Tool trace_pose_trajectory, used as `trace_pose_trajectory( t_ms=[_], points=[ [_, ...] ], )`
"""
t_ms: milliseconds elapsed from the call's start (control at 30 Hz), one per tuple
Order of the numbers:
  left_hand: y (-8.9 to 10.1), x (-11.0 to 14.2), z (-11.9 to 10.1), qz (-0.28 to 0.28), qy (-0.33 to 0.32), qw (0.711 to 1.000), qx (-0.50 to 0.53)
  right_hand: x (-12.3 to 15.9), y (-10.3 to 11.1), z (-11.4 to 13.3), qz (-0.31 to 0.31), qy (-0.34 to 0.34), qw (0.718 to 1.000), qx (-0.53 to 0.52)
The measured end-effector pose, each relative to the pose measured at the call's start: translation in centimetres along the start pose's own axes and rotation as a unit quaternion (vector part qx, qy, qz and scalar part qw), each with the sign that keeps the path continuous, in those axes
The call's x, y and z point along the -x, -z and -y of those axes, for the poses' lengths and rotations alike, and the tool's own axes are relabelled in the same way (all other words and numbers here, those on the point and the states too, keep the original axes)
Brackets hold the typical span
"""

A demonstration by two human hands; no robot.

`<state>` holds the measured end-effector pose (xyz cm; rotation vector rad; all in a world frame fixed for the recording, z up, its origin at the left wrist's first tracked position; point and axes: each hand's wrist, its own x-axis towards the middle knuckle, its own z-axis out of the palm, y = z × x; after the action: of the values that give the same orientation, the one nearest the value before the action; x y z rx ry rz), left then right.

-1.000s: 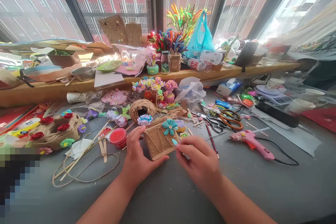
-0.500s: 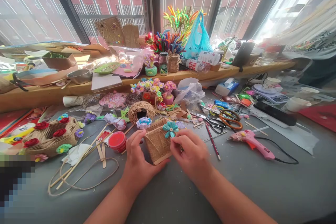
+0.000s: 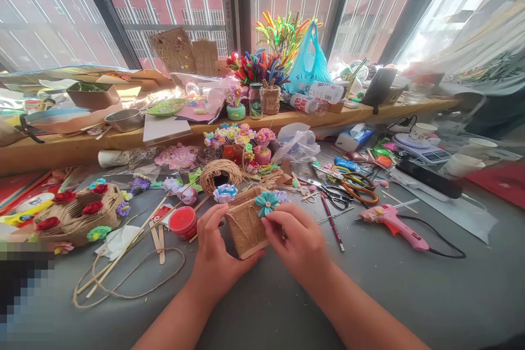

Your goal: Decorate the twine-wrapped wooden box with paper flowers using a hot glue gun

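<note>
A small box wrapped in brown twine (image 3: 245, 227) sits tilted in my left hand (image 3: 215, 254), whose fingers and thumb close around its left side and lower edge. At the box's upper right corner, my right hand (image 3: 299, 240) pinches a teal paper flower (image 3: 266, 204) with a pale centre. The flower overlaps the front face of the box; whether it touches it I cannot tell. Blue-and-white (image 3: 225, 193) and pale purple flowers show just behind the box. Left of my left hand stands a tub of red clay (image 3: 182, 221).
A pink glue gun (image 3: 396, 224) with a black cord lies at right. Scissors (image 3: 361, 188) and a pencil (image 3: 333, 224) lie nearer the middle. A twine roll (image 3: 221, 172) stands behind the box. Sticks and loose string (image 3: 127, 296) lie left, beside a flower-trimmed twine basket (image 3: 74, 224).
Very little differs. My right hand and the teal flower have shifted very slightly, still at the upper right corner of the box. My left hand keeps its hold.
</note>
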<state>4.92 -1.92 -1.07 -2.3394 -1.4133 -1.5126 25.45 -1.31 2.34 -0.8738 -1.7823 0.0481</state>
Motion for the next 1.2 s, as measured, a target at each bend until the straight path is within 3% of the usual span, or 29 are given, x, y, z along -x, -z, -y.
trace_pose_trajectory(
  t_ms=[400, 1200],
  points=[
    [-0.04, -0.31, -0.22, -0.006, -0.011, 1.000, -0.011, 0.12, 0.12, -0.32, 0.000, 0.065, 0.997, 0.041],
    [-0.10, -0.27, -0.14, -0.004, -0.011, 1.000, -0.001, 0.69, -0.13, -0.82, -0.004, 0.031, 0.999, 0.020]
  ],
)
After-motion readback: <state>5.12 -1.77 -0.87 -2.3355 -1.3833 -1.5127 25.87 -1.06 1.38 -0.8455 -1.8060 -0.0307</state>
